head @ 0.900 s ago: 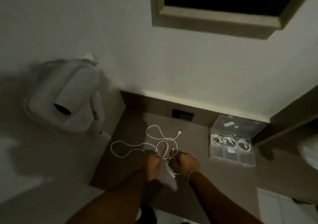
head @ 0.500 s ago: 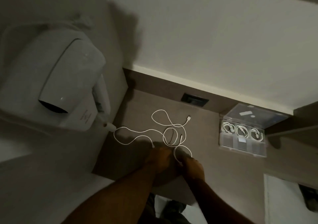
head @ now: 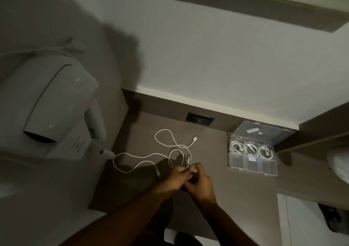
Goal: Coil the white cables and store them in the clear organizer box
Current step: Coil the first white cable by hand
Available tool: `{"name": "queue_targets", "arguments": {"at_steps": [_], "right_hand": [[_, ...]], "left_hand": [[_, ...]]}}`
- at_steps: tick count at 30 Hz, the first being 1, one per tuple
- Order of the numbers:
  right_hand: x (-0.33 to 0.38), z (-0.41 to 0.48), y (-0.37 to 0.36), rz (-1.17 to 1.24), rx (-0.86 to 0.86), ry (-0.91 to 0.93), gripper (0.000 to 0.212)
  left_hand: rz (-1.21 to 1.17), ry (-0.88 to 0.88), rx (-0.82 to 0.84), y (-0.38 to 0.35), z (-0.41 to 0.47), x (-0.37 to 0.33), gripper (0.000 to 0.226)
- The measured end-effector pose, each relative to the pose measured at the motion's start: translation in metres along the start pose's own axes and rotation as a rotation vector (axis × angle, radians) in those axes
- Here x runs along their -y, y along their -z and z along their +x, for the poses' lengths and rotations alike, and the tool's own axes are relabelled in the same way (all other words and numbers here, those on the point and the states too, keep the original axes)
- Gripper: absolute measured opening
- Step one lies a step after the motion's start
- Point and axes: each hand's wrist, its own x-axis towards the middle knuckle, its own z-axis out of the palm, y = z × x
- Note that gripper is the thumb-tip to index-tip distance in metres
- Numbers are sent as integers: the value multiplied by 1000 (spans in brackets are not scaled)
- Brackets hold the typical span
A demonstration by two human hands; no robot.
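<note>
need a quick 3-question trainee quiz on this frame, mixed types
1. True or false: the clear organizer box has its lid shut.
2. How many of its compartments hold a coiled cable? A) one B) three C) six
3. Fill in: both hands pinch the loose white cables at the ___ edge of the tangle.

Key:
1. False; the lid stands open against the wall.
2. B; the back row is filled, the front row looks empty.
3. Near; left hand and right hand meet there.
</note>
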Motion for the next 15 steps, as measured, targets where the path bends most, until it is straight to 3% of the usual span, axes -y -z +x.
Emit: {"name": "queue_targets", "arguments": {"at_steps": [3, 6, 9, 10, 12, 15], "right_hand": [[10, -5, 24, -112, -90, 143, 28], [23, -10, 44, -215, -192, 364, 22], [41, -1, 60, -188, -46, 482, 22], [48, 2, 65, -73, 51, 440, 17], [62, 7, 76, 155, 151, 351, 28], [74, 13, 91, 323, 96, 331, 44]], "left_hand": [[152, -129, 3, 4, -15, -16, 42], [496, -230, 35, 14, -37, -38, 37], [662, -343, 28, 18, -67, -68, 35], [566, -333, 61, 18, -77, -79, 37], [252, -186, 182, 19, -96, -98, 43], [-263, -36, 424, 31, -123, -119, 39]]}}
